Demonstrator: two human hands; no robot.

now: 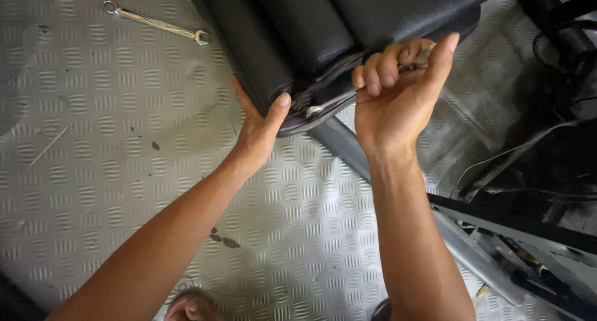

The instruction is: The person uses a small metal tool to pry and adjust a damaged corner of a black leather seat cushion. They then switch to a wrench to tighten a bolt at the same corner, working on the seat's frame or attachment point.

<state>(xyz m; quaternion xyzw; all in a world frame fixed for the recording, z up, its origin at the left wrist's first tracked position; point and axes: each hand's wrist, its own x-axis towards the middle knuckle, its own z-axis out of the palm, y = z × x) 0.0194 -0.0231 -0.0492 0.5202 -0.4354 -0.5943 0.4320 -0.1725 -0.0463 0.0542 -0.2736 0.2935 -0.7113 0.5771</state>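
two hands | left hand cups black seat (glossy, padded) | right hand fisted on tool

A combination wrench lay on the ribbed metal floor plate, well apart from everything else. A thin pale stick lay near the left edge. Dark spots marked the plate. At right stood a black frame with a thin wire.

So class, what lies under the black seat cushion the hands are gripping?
Under the black seat cushion lies grey tread-plate floor, and a grey metal bar slants out from beneath it. The cushion covers the floor directly below and the bar's upper end, so neither can be seen.
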